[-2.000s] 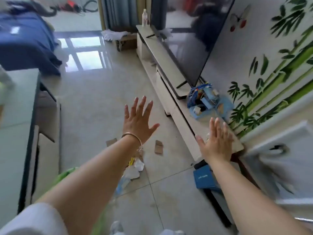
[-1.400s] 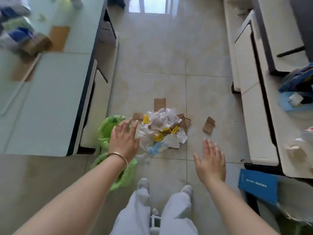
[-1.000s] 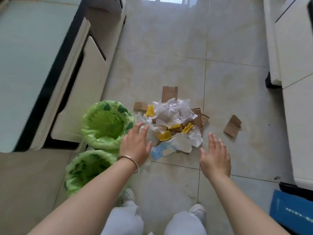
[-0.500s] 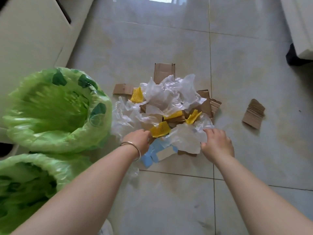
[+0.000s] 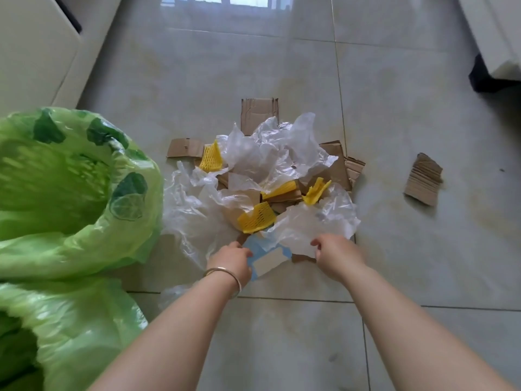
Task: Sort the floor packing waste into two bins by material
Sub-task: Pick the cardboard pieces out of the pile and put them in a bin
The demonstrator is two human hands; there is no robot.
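A heap of packing waste (image 5: 265,182) lies on the tiled floor (image 5: 282,66), mid-scene: crumpled clear plastic film (image 5: 270,153), flat brown cardboard pieces (image 5: 259,111), and several yellow foam net sleeves (image 5: 256,217). At its near edge sits a pale blue and white packet (image 5: 267,258), partly under a sheet of clear film (image 5: 310,224).

The left hand (image 5: 232,259) has its fingers curled at the packet's left edge and appears to pinch it, though the fingertips are hidden behind the knuckles. The right hand (image 5: 337,253) has its fingers curled onto the near edge of the clear film sheet, gripping it just right of the packet. A thin bangle (image 5: 224,273) circles the left wrist.

Two bins lined with green bags stand at the left: the far bin (image 5: 70,193) has its rim touching loose film at the heap's left side, and the near bin (image 5: 56,334) sits just beside the left forearm. A separate stack of corrugated cardboard (image 5: 423,179) lies well apart to the right. Bare floor stretches beyond the heap and to its right, as well as on the near side between the forearms. Pale furniture (image 5: 33,46) edges the far left, and more stands at the far right corner.
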